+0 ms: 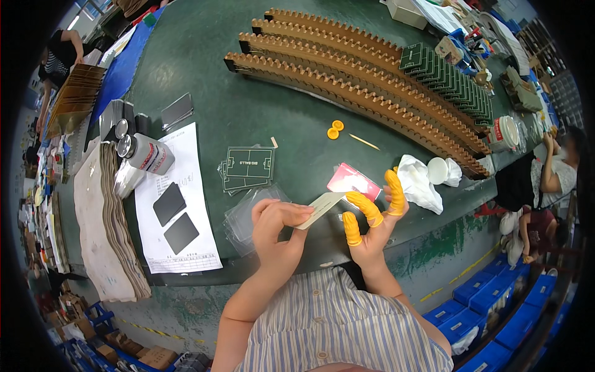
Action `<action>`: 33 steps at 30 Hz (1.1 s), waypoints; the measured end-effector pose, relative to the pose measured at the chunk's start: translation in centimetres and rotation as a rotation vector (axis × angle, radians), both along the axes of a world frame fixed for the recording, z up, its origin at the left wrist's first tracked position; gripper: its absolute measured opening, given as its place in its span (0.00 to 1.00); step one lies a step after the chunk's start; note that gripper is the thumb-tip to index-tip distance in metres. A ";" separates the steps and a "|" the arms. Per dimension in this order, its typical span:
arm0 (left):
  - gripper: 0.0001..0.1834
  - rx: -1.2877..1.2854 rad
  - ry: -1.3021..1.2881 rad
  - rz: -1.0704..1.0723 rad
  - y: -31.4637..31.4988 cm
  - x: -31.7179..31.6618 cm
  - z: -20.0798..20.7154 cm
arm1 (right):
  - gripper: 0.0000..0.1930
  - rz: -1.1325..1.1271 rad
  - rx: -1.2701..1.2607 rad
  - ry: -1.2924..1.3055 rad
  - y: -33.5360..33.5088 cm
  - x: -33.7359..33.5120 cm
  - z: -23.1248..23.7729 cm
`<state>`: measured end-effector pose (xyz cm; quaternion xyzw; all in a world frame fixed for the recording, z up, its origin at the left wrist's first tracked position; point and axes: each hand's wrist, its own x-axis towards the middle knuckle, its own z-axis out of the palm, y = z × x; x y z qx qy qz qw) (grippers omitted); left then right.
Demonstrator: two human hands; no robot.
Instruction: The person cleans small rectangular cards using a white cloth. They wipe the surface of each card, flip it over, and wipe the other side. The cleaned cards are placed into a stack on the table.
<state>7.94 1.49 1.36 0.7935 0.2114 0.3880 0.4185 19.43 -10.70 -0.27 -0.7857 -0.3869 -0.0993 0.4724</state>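
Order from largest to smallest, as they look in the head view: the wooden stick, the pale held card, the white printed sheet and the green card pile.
1. White printed sheet
2. Green card pile
3. Pale held card: tilted in the left hand, so its true size is unsure
4. Wooden stick

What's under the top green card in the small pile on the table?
More green cards poke out. Their middles are covered by the top card, so I can't count them.
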 end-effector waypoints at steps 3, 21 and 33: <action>0.11 0.001 0.005 -0.003 0.0 0.1 0.1 | 0.15 -0.006 -0.009 0.000 0.0 0.1 -0.1; 0.12 0.002 0.005 -0.002 0.0 0.1 0.1 | 0.15 0.023 -0.015 -0.003 -0.1 0.1 0.0; 0.12 0.000 0.001 0.006 -0.1 0.1 0.1 | 0.17 -0.007 0.027 0.014 -0.2 0.2 -0.1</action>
